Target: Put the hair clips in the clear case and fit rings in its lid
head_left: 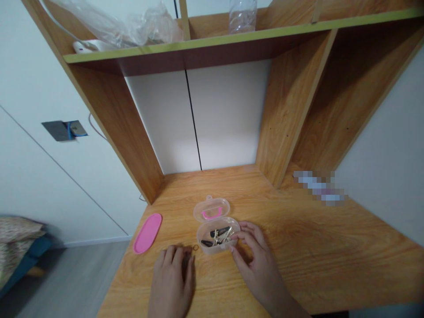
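The clear box (212, 250) sits on the near middle of the desk (298, 251), between the two hands, its lid (200, 214) lying back on the far side. The right hand (256, 258) is at the right end of the box, thumb by the near wall and fingers about the rim; I cannot tell whether it grasps the rim, a clip, or merely rests there. The left hand (170, 276) lies palm down and curled, left of the box; something dark shows by its fingertips, but whether it is held cannot be told.

The box looks light, so a push on its right wall could slide or tip it and spill the clips (220, 231). Thin clips lying crosswise could snag one another and come out tangled. The small ring (195, 247), just left of the box, could be swept aside by a stray left finger. The pink tray (147, 234), close to the desk's left edge, could fall if the left hand knocks it outward.

The box is an oval of cloudy plastic, its lid bearing a curved pink handle (212, 215). The clips are slim, some black, some pale gold. The tray is a flat, smooth oval with a raised rim; the desk shows streaky wood grain.
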Tool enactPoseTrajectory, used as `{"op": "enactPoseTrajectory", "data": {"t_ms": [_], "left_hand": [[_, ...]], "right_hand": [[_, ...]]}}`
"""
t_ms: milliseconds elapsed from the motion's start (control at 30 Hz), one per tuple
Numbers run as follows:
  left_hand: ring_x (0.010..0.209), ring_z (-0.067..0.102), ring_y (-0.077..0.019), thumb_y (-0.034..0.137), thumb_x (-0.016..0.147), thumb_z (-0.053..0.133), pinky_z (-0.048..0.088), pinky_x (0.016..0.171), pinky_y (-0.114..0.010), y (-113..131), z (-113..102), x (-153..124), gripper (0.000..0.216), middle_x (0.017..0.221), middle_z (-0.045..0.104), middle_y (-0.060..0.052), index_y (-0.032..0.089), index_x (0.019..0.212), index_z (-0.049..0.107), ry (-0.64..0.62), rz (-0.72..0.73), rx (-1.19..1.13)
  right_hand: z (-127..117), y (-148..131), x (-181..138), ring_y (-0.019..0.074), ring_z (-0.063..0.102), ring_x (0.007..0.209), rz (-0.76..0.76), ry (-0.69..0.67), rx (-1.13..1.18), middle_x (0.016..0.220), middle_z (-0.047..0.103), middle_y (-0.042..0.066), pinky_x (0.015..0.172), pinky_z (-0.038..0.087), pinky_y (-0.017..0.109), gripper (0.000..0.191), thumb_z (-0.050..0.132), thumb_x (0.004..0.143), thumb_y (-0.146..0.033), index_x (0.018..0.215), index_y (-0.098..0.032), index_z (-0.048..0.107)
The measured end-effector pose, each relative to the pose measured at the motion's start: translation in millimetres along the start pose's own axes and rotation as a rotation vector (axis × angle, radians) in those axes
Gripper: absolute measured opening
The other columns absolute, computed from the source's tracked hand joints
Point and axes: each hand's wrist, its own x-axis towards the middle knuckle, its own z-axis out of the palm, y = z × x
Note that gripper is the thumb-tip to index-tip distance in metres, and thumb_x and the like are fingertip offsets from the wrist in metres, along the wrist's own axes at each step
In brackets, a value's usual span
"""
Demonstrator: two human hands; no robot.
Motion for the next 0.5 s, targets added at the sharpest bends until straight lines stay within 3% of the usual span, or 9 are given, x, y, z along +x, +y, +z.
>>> {"op": "enactPoseTrajectory", "data": {"t_ms": [500], "left_hand": [[0.094,0.069,-0.0265,0.035,0.098,0.052,0.057,0.086,-0.043,-10.6,3.3,-2.7,0.022,0.101,0.072,-0.011,0.020,0.102,0.067,0.012,-0.058,-0.287]], "right_hand": [[0.1,-1.4,-3.9,0.0289,0.057,0.118,-0.035,0.019,-0.028,0.122,0.054,0.010,0.102,0.051,0.047,0.008,0.063,0.087,-0.021,0.093,-0.025,0.067]]}}
